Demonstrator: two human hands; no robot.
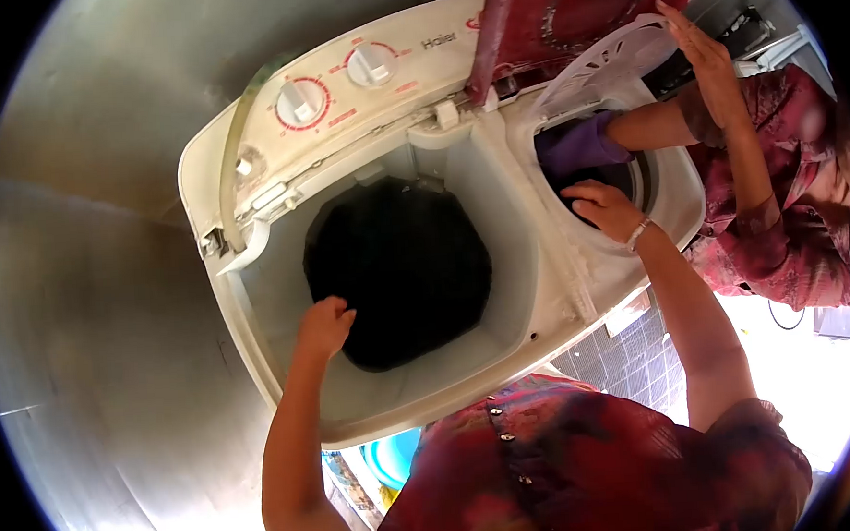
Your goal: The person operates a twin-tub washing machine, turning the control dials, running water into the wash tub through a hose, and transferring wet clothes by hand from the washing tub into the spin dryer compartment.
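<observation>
A white twin-tub washing machine (557, 302) stands before me. My left hand (326, 326) is over the near left side of its wash tub (494, 204), fingers curled in, with nothing seen sticking out of them. Dark water or cloth (401, 267) fills the tub's bottom; I cannot tell which. My right hand (607, 210) reaches over the rim of the smaller spin tub (640, 182), its fingers stretched out and apart. Beside it, a co-worker's purple-gloved hand (582, 144) reaches into the same opening. What lies deeper in there is dark and hidden.
A co-worker's bare hand (708, 63) is at the raised white inner lid (607, 62). Behind it stands a dark red outer lid (590, 12). A hose (236, 150) crosses the control panel with its two knobs (371, 64). A blue basin (394, 457) is below.
</observation>
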